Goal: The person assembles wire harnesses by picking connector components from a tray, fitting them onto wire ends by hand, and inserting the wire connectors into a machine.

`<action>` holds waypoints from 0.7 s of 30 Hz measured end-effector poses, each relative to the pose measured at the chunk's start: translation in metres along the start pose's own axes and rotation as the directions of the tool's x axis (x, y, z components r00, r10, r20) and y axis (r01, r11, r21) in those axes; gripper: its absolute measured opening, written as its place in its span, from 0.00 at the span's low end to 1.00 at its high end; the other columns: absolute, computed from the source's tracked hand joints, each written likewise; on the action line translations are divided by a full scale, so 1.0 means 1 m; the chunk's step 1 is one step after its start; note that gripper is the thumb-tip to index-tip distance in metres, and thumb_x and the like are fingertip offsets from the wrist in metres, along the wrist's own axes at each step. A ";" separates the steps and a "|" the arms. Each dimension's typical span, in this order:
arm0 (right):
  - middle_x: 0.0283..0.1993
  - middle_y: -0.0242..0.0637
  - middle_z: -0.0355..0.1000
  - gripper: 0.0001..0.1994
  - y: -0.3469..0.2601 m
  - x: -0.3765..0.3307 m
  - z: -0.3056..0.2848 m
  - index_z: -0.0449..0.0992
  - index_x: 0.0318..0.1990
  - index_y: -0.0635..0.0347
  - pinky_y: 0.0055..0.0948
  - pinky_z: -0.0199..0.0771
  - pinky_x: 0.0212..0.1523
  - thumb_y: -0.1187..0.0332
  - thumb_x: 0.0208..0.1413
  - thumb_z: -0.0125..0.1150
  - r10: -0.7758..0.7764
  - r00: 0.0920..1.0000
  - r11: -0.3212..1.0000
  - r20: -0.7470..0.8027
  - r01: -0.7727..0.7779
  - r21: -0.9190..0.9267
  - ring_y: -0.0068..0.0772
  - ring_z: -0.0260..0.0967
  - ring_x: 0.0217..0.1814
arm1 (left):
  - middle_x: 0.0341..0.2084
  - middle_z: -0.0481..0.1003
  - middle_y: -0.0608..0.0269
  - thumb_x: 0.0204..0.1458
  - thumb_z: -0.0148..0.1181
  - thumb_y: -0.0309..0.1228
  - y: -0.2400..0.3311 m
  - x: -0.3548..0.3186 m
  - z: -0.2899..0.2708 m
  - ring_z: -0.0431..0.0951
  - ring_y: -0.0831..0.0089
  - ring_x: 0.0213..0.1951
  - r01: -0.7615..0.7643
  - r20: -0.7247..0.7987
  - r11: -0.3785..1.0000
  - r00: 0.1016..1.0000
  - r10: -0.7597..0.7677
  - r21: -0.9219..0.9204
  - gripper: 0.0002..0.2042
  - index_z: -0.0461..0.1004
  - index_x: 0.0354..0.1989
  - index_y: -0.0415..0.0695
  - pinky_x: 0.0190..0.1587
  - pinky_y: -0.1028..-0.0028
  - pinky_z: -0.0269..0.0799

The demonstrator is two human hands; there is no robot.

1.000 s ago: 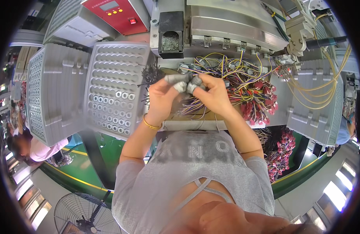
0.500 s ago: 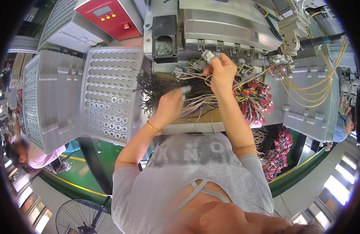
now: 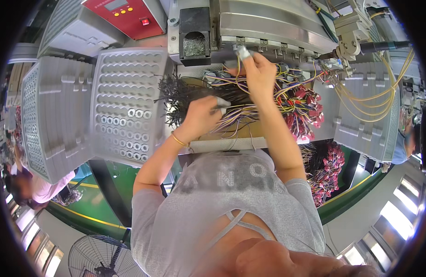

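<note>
Across the bench lies a thick bundle of wires [image 3: 243, 113], with black ends fanned at the left and red connectors [image 3: 305, 111] at the right. My left hand [image 3: 203, 115] is over the bundle's near-left part, fingers curled, pale covers on its fingertips; what they pinch is hidden. My right hand [image 3: 261, 76] reaches over the bundle to the row of small metal clamps [image 3: 280, 51] on the machine's front edge. Its fingers are closed, with a pale covering or part at the tip. A yellow wire passes beside them; what they hold is unclear.
Left of the bundle stands a grey tray [image 3: 123, 106] with metal rings in part of its rows. Behind are a red control box [image 3: 130, 18] and a black bin [image 3: 194, 41]. A jointed metal fixture [image 3: 349, 44] with yellow tubes overhangs the right. More wires [image 3: 326, 171] hang below.
My right hand has moved slightly away from me, bringing its fingertips up to the metal clamps. The left hand has shifted a little right over the wires. The view has tilted slightly.
</note>
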State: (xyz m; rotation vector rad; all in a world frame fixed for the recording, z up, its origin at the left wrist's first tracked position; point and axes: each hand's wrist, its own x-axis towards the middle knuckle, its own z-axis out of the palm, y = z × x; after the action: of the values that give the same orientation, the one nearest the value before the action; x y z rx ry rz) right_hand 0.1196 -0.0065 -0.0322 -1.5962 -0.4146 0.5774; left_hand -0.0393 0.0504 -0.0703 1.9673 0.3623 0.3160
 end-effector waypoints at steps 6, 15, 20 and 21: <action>0.26 0.38 0.71 0.15 -0.013 -0.044 -0.032 0.74 0.39 0.62 0.26 0.68 0.25 0.74 0.38 0.61 -0.578 0.666 0.553 0.471 0.745 -0.374 0.31 0.69 0.24 | 0.30 0.73 0.67 0.44 0.58 0.20 0.004 -0.002 -0.030 0.71 0.83 0.26 0.258 0.011 0.836 0.957 -0.289 -0.485 0.09 0.72 0.36 0.37 0.25 0.83 0.67; 0.19 0.36 0.55 0.08 0.005 -0.047 -0.015 0.64 0.20 0.62 0.32 0.62 0.21 0.78 0.32 0.59 -0.653 0.477 0.421 0.588 0.874 -0.241 0.36 0.58 0.20 | 0.29 0.74 0.68 0.43 0.57 0.19 0.007 -0.010 -0.038 0.70 0.82 0.29 0.341 -0.018 0.770 0.909 -0.416 -0.539 0.13 0.71 0.40 0.39 0.26 0.81 0.67; 0.17 0.38 0.58 0.06 0.001 -0.047 -0.014 0.64 0.19 0.63 0.34 0.62 0.22 0.78 0.34 0.57 -0.650 0.542 0.527 0.533 0.827 -0.197 0.39 0.60 0.20 | 0.22 0.74 0.61 0.36 0.58 0.18 0.022 -0.008 -0.045 0.73 0.68 0.28 -0.346 -0.267 0.854 0.845 0.464 0.389 0.16 0.74 0.38 0.41 0.29 0.76 0.67; 0.17 0.38 0.58 0.06 0.001 -0.048 -0.012 0.64 0.19 0.63 0.34 0.62 0.22 0.78 0.34 0.57 -0.652 0.537 0.532 0.536 0.827 -0.181 0.39 0.60 0.20 | 0.20 0.72 0.57 0.34 0.58 0.18 0.026 -0.016 -0.044 0.72 0.62 0.26 -0.222 -0.365 0.944 0.881 0.301 0.243 0.13 0.76 0.32 0.42 0.29 0.73 0.66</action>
State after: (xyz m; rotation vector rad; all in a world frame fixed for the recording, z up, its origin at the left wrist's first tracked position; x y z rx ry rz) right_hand 0.0883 -0.0444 -0.0264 -1.4710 -1.5817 0.1046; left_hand -0.0674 0.0703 -0.0293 2.1439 0.3956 0.8972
